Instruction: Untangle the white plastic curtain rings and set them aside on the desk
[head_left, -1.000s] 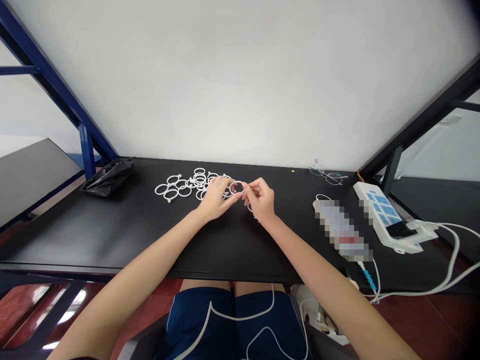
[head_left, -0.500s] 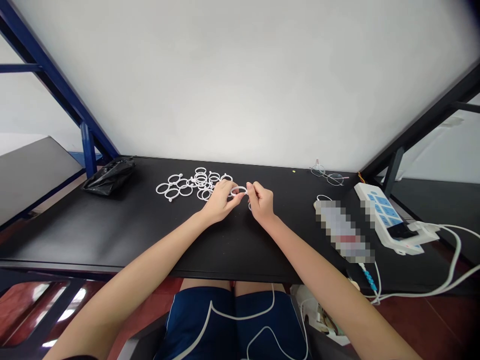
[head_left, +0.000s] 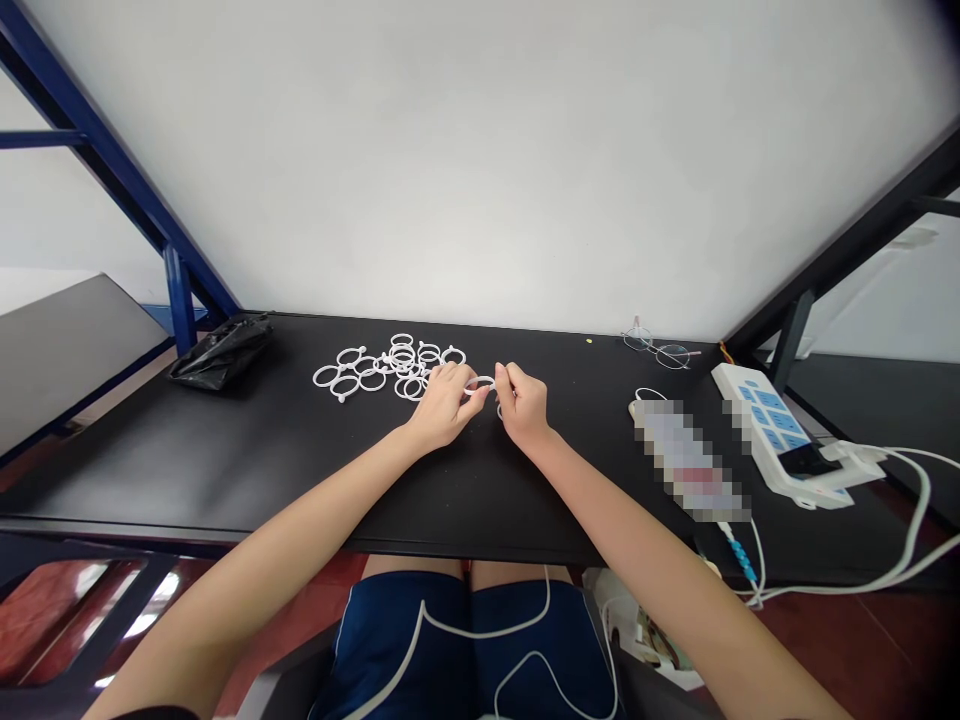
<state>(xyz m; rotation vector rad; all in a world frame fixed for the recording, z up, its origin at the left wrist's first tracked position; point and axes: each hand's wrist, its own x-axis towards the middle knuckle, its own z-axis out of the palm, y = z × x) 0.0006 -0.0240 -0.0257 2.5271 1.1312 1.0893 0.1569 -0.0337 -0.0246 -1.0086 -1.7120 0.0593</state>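
Between my hands, just above the black desk, is a white plastic ring (head_left: pixel 481 381). My left hand (head_left: pixel 444 402) pinches its left side between thumb and fingers. At its right side, my right hand (head_left: pixel 523 402) closes thumb and fingertips on the ring's end. Part of another white ring (head_left: pixel 500 411) peeks out beside the right hand; I cannot tell whether it is joined to the held one. To the left lies a loose cluster of white rings (head_left: pixel 372 373), several with small knobs, and my left hand covers its right edge.
The black desk (head_left: pixel 300 470) meets a white wall. A crumpled black plastic bag (head_left: pixel 221 352) lies at far left. On the right are eyeglasses (head_left: pixel 656 345), a blurred phone (head_left: pixel 690 465) with its cable, and a white power strip (head_left: pixel 776 430) with plugged-in cords.
The held ring has tilted and looks flatter now. Both hands keep their grip in nearly the same place; the view has shifted slightly.
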